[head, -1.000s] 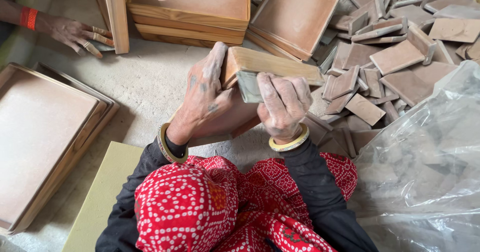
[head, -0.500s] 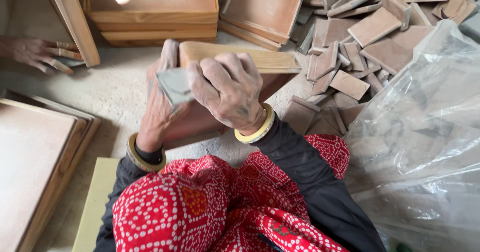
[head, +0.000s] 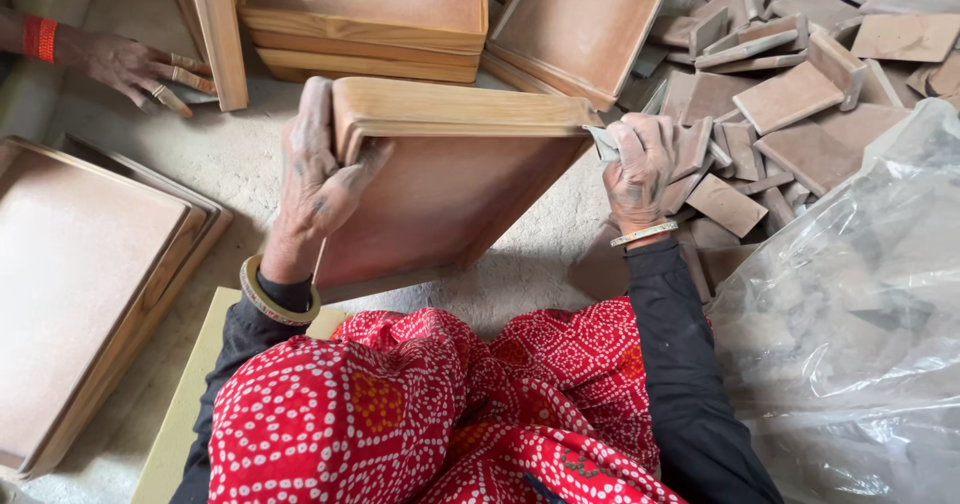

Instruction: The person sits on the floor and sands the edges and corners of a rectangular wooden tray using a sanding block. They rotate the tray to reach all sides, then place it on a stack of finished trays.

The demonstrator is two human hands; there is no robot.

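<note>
Gripping tray [head: 440, 199], probably sanding.

Trays [head: 90, 284] lie left, small boards [head: 790, 94] right, boxes [head: 365, 14] behind

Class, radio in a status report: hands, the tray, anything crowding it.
Left hand grips wooden tray, tilted on edge. Right hand presses grey pad at its corner. Loose wooden pieces piled alongside.

The right hand [head: 640, 169] with its grey sanding pad [head: 603, 142] has slid from the middle of the wooden tray [head: 450, 179] to its right end; the left hand [head: 318, 179] now grips the left edge.
</note>
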